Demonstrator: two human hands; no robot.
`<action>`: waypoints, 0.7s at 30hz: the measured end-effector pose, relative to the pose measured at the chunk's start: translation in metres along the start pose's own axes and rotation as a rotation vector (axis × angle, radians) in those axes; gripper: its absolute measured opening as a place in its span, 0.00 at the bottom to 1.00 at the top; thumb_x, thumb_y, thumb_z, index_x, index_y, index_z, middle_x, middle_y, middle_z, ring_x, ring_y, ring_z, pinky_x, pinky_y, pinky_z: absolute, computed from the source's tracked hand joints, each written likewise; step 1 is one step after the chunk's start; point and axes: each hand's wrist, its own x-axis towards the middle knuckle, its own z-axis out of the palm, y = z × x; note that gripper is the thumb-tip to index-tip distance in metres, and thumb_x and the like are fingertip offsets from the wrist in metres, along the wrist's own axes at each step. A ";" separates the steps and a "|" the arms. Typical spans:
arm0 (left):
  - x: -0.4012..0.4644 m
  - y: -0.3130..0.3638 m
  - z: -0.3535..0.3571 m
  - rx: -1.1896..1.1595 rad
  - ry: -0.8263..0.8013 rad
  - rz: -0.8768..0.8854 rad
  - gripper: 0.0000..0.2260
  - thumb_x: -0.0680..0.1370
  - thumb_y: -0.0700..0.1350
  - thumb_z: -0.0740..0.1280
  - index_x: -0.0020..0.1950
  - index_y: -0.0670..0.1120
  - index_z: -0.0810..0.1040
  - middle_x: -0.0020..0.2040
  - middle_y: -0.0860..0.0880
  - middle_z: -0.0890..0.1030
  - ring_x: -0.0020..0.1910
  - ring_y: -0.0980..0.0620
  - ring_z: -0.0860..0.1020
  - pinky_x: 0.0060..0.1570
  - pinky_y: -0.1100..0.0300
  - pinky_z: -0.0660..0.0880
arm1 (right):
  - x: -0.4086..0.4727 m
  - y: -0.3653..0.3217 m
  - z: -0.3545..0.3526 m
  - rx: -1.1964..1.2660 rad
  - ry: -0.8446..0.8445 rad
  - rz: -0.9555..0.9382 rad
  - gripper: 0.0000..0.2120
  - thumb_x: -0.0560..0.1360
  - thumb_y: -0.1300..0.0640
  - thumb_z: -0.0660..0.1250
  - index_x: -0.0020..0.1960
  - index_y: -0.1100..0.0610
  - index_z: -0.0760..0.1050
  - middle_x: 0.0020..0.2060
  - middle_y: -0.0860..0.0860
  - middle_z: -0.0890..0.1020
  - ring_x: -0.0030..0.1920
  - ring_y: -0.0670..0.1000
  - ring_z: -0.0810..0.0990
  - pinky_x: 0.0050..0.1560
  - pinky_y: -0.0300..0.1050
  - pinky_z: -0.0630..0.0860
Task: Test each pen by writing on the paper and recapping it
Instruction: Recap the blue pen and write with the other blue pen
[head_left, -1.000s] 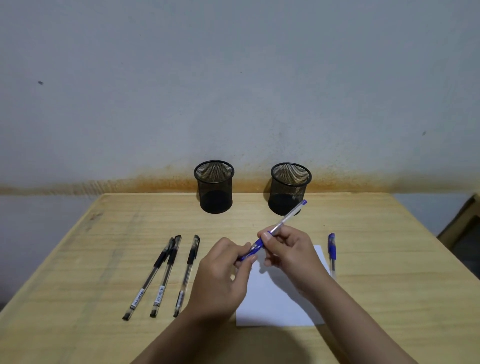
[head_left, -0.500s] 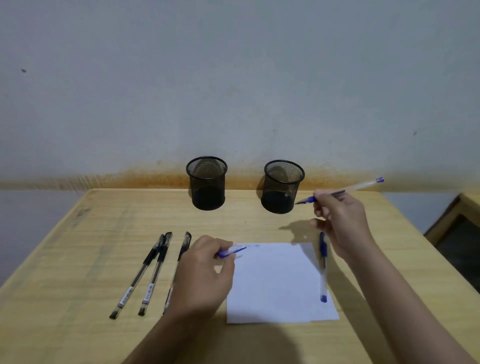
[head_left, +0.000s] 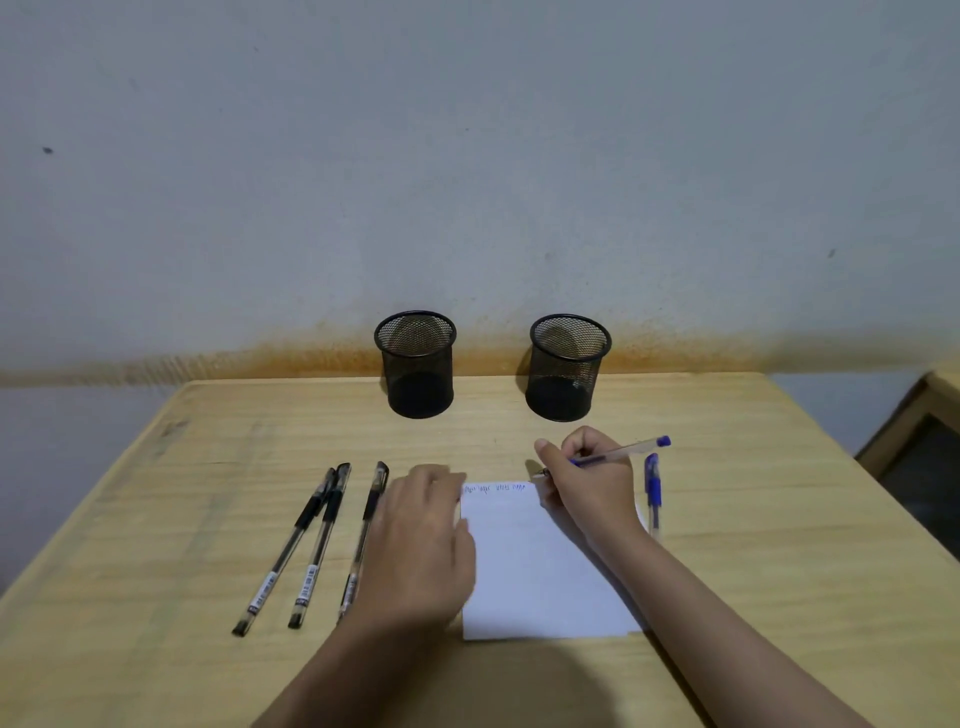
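A white paper (head_left: 540, 571) lies on the wooden table (head_left: 753, 519), with small blue scribbles along its top edge. My right hand (head_left: 592, 483) grips an uncapped blue pen (head_left: 623, 452), whose tip sits at the paper's top right corner. My left hand (head_left: 421, 540) rests knuckles-up at the paper's left edge and is blurred. The pen's cap is hidden. A capped blue pen (head_left: 653, 493) lies just right of the paper. Three capped black pens (head_left: 306, 540) lie side by side to the left, the nearest partly under my left hand.
Two black mesh cups (head_left: 415, 364) (head_left: 566, 366) stand at the table's back edge against the grey wall. A dark wooden piece of furniture (head_left: 914, 457) sits off the table's right side.
My right hand came down from near the right cup and brought the pen tip to the paper's top right corner. My left hand moved onto the paper's left edge, and the cap it pinched is out of sight.
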 end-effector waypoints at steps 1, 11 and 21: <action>-0.003 0.005 0.001 -0.032 -0.085 0.043 0.21 0.75 0.49 0.60 0.67 0.49 0.69 0.66 0.50 0.69 0.66 0.50 0.66 0.64 0.55 0.64 | 0.001 0.002 -0.001 -0.030 0.006 -0.014 0.11 0.73 0.67 0.69 0.35 0.63 0.69 0.19 0.49 0.74 0.22 0.49 0.76 0.23 0.39 0.73; -0.026 0.016 0.032 0.199 -0.310 0.237 0.26 0.78 0.58 0.49 0.67 0.45 0.73 0.69 0.44 0.72 0.66 0.47 0.72 0.57 0.48 0.73 | 0.002 0.005 -0.010 -0.201 -0.035 -0.108 0.12 0.72 0.68 0.68 0.33 0.63 0.69 0.24 0.61 0.77 0.22 0.51 0.78 0.25 0.43 0.77; -0.027 0.015 0.037 0.266 -0.237 0.279 0.28 0.74 0.59 0.55 0.68 0.45 0.72 0.69 0.43 0.71 0.67 0.46 0.71 0.59 0.47 0.72 | 0.013 -0.001 -0.016 -0.257 -0.019 -0.072 0.11 0.72 0.66 0.70 0.34 0.64 0.70 0.27 0.64 0.80 0.25 0.56 0.82 0.26 0.46 0.80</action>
